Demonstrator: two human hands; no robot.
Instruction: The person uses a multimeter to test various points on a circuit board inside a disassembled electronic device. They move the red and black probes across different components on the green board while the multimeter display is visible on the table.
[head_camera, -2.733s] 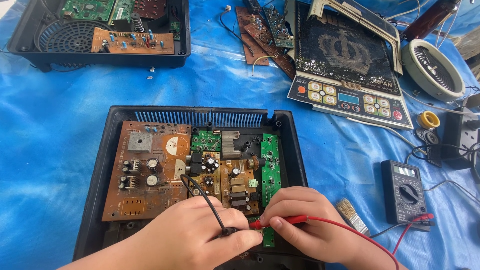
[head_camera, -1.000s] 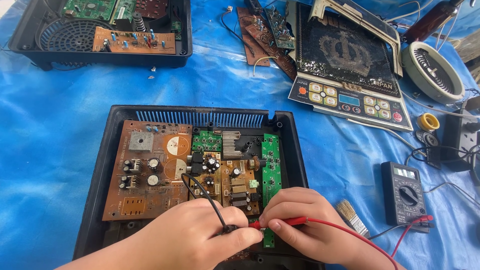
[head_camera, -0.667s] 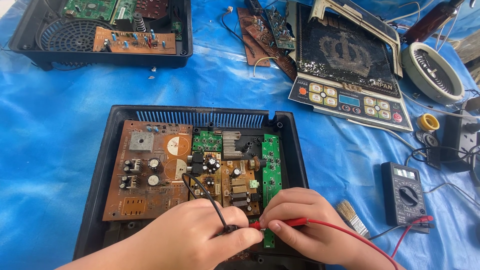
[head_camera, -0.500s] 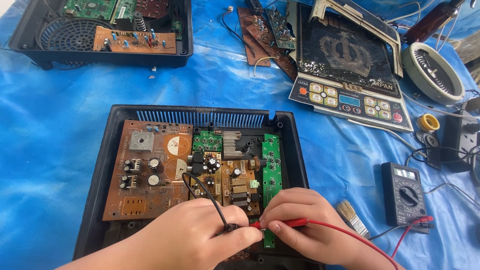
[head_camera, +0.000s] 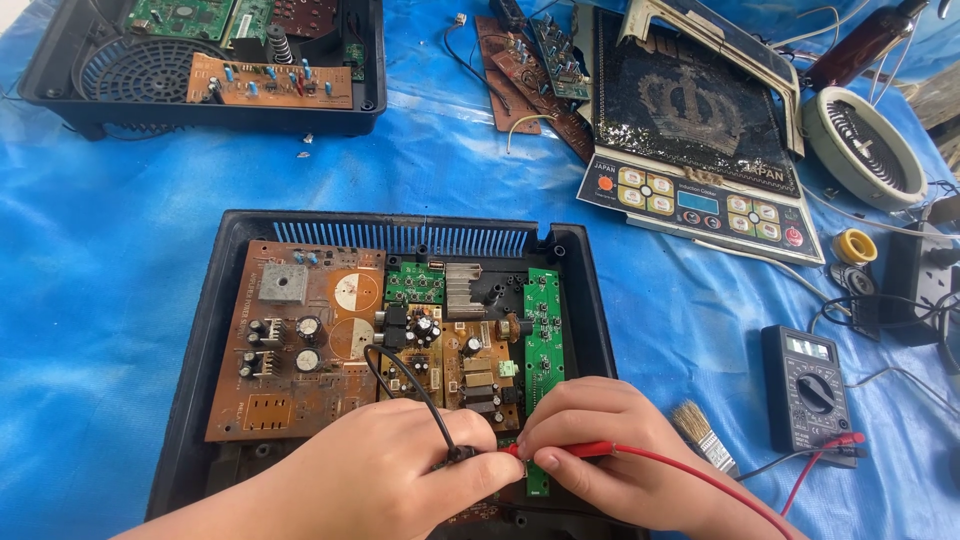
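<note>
Hardly anything has moved over the last few seconds: both hands sit low over the near edge of the open black case (head_camera: 200, 330), just where they were. The left hand (head_camera: 385, 470) has its fingers curled and pressed together around the black probe (head_camera: 462, 457), whose black lead (head_camera: 400, 375) loops up and away from the knuckles across the boards. The right hand (head_camera: 610, 445) pinches the red probe (head_camera: 565, 450) between thumb and forefinger, its red lead (head_camera: 700, 478) trailing off past the wrist toward the meter (head_camera: 808, 388). With the two tips almost meeting between the fingertips and nothing shifting, this looks like a held reading rather than a hunt for a new spot (steady hands, no re-gripping).

The trouble is what we cannot see. Both probe tips are buried under the fingers, so the exact contact point is hidden. Only the end of the narrow green board (head_camera: 543, 335) peeks out just beneath the right forefinger. The big brown board (head_camera: 290, 350) lies beyond the left knuckles, its near edge covered. The meter's screen is too small to read, and the forearms are cut off at the frame's bottom. A small brush (head_camera: 703, 433) rests just outside the right hand.
</note>
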